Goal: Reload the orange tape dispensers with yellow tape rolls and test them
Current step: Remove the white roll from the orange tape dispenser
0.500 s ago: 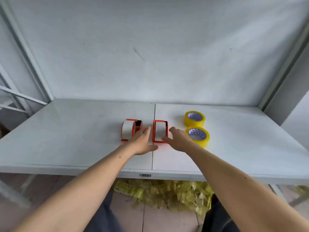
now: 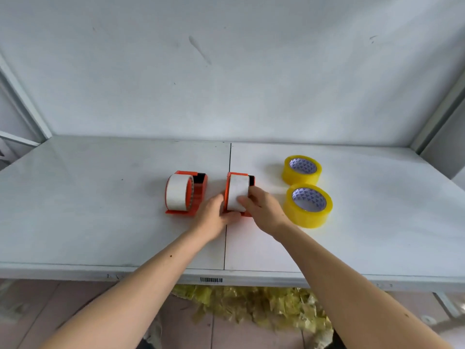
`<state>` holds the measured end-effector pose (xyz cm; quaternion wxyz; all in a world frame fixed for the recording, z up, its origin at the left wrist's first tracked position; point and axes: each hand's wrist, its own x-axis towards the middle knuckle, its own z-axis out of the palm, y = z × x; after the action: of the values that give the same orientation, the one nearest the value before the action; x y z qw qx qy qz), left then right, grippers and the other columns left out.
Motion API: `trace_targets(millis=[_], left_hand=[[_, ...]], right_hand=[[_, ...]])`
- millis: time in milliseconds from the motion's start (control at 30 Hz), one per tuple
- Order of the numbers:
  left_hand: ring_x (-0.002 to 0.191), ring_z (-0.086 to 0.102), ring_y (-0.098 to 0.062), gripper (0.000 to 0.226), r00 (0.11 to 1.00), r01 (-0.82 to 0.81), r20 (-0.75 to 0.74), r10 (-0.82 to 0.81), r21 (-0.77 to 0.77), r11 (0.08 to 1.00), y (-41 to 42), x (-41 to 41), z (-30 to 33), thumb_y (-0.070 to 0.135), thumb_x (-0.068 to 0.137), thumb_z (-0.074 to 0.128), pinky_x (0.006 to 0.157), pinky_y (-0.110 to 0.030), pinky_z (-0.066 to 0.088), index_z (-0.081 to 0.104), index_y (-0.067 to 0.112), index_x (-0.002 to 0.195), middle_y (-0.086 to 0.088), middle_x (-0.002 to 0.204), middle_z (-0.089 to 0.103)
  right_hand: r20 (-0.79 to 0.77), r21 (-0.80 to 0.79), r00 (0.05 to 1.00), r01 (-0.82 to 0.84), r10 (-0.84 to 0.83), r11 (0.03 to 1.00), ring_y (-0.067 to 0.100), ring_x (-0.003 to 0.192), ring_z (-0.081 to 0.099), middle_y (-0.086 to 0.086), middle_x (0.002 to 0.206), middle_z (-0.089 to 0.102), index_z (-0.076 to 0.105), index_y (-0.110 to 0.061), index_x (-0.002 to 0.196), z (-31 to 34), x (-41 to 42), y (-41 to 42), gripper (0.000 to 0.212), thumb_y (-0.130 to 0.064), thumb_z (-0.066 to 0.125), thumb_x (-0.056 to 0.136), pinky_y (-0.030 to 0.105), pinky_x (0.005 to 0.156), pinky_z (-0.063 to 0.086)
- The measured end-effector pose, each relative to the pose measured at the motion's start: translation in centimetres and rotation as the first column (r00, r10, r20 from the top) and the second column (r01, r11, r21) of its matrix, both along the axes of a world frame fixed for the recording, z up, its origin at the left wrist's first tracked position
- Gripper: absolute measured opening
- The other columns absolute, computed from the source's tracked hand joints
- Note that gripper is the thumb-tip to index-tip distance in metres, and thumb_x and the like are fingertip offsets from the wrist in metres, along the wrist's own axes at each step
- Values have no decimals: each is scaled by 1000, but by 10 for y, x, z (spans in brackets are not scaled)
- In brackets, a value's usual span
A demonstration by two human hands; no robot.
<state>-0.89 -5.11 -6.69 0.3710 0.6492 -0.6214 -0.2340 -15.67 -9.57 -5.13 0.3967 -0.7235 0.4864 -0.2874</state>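
Two orange tape dispensers stand side by side mid-table, each holding a white, empty-looking core. The left dispenser [image 2: 186, 193] stands untouched. Both hands are on the right dispenser [image 2: 237, 190]: my left hand [image 2: 214, 219] grips its near left side and base, and my right hand [image 2: 263, 210] has fingers on the white core and the right side. Two yellow tape rolls lie flat to the right, one nearer [image 2: 307, 205] and one farther back [image 2: 302, 170].
The white table [image 2: 100, 222] has a dark seam down its middle and a barcode sticker [image 2: 210, 280] on its front edge. A white back wall rises behind, with metal frame posts at both sides. Crumpled yellow tape scraps [image 2: 251, 306] lie on the floor below.
Both hands have moved forward from just short of the right dispenser and have closed onto it. The camera has come closer to the table.
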Motion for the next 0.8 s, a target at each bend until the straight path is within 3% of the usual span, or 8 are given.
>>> trace_targets(millis=[100,200,267,367,500,600,700,800], left_hand=[[100,64,-10,45,997,-45,-56,43,-35,998,-1,-1,-9,8,77,76,75,-2,43,65,11,121,-4,111,72],[102,69,-17,46,990,-65,-128,58,-47,997,-4,-2,-11,10,70,79,89,-30,54,67,16,114,-2,107,74],[101,69,-16,46,993,-81,-93,77,-43,996,-6,-2,-10,15,66,81,88,-35,54,66,17,108,0,105,75],[116,63,-15,60,998,-51,-26,51,1,999,-9,-1,-14,17,65,83,100,-34,49,61,13,121,-1,123,68],[131,51,-14,79,998,-54,48,51,72,996,-11,-1,-16,21,70,83,107,-23,39,47,11,140,-4,142,55],[120,58,-13,69,996,-81,25,81,26,996,-13,-2,-4,28,68,83,94,-19,42,54,18,130,2,130,64],[120,54,-6,68,978,-136,-170,119,-89,987,-19,-1,10,33,73,79,102,-23,41,51,19,133,10,130,60],[108,59,-2,40,958,-147,-271,93,-185,972,-24,-3,22,21,82,72,92,-18,45,62,17,121,10,117,67]], right_hand=[[36,3,999,-4,4,1000,16,67,55,8,79,61,60,-6,86,11,1,-4,22,-25,59,97,19,58,47],[51,-35,998,35,-33,999,15,62,44,-2,65,51,51,-19,67,24,4,-14,32,-27,59,96,31,59,35],[63,-28,998,28,-26,999,19,65,46,2,65,50,51,-18,64,33,7,-20,34,-29,59,95,37,61,39],[196,31,978,68,-73,997,22,69,51,12,71,53,59,-5,73,55,13,-32,34,-32,60,93,57,70,52],[249,105,965,52,-77,993,25,75,52,16,82,49,59,-2,88,78,17,-45,22,-20,55,99,55,79,57],[204,132,977,37,-63,991,25,74,53,15,81,49,57,-2,85,75,20,-41,21,-18,55,99,51,79,58],[223,150,971,53,-86,987,27,75,58,17,80,54,59,1,81,70,19,-42,25,-17,57,98,56,80,59],[190,146,976,76,-103,986,32,75,64,20,78,61,62,6,75,70,14,-46,34,-23,62,94,57,77,59]])
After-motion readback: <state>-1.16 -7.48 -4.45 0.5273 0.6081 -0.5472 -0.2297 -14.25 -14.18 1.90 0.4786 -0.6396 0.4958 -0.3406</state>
